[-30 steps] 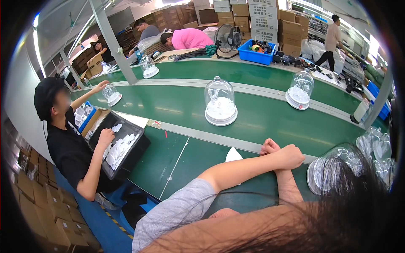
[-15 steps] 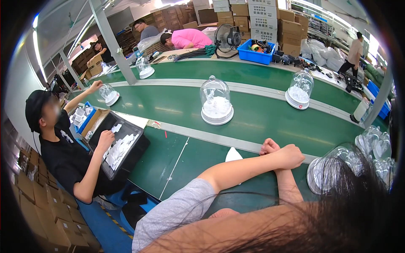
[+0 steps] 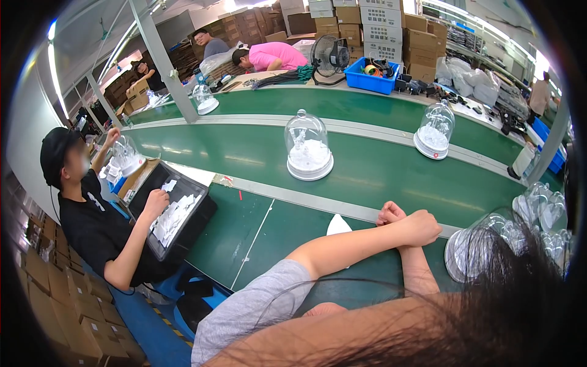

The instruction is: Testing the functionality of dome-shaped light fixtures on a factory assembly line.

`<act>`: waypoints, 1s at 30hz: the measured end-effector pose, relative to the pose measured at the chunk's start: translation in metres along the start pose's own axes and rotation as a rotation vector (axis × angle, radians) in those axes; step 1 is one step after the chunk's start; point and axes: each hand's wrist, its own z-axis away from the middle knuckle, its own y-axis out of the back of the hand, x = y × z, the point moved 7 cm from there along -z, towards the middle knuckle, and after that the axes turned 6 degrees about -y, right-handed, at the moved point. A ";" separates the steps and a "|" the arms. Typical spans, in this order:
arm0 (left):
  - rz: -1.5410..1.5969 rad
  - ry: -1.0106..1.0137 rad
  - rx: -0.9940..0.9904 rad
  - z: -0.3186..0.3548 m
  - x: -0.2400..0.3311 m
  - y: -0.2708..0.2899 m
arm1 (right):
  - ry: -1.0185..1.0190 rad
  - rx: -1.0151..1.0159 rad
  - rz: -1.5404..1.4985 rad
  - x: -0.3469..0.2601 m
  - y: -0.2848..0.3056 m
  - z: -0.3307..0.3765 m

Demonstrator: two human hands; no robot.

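My forearms cross over the green bench in front of me. My left hand is closed in a fist, its wrist lying over my right forearm; I see nothing in it. Just left of it, my right hand has its fingers curled in, with nothing visible in them. A white pointed piece lies on the bench, partly hidden by my left arm. Several clear domes on white bases stand close to my right, partly covered by dark hair.
On the green conveyor stand a middle dome with white filling and another dome to the right. At left, a co-worker in black holds a dome and reaches into a black bin of white pieces.
The co-worker at left has drawn a dome off the conveyor toward themselves. The middle dome and a far one have shifted slightly left. A person walks farther right. My hands stay still.
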 end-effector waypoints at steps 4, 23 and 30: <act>-0.020 0.008 0.015 0.002 0.000 0.005 | -0.007 0.008 0.018 -0.003 -0.008 0.003; 0.023 0.029 -0.095 -0.002 0.005 0.006 | -0.020 0.019 0.042 -0.014 -0.016 0.016; -0.022 -0.106 -0.211 0.000 -0.002 -0.015 | -0.014 0.026 0.064 -0.012 -0.021 0.012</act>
